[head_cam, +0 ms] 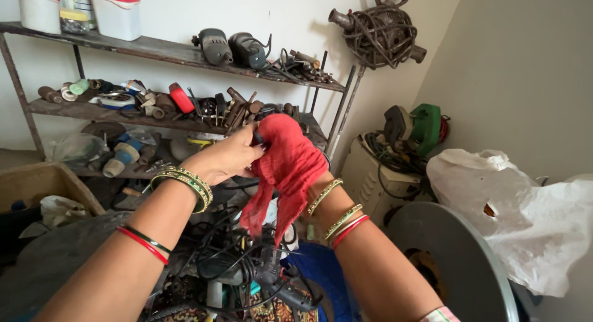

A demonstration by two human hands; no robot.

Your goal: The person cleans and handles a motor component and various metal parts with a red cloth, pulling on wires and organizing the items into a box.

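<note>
Red cloth is bunched and held up in mid-air in front of the metal shelf, above a tangle of black cables. Left hand is raised, wrist bent, fingers curled closed and pinching the cloth's top edge beside a small dark object I cannot make out. Right hand is raised just right of it, wrapped under the cloth, so its fingers are hidden and its grip cannot be told. Both forearms angle up toward the cloth, bangles on each wrist. White plastic bag lies well right of the cloth.
</note>
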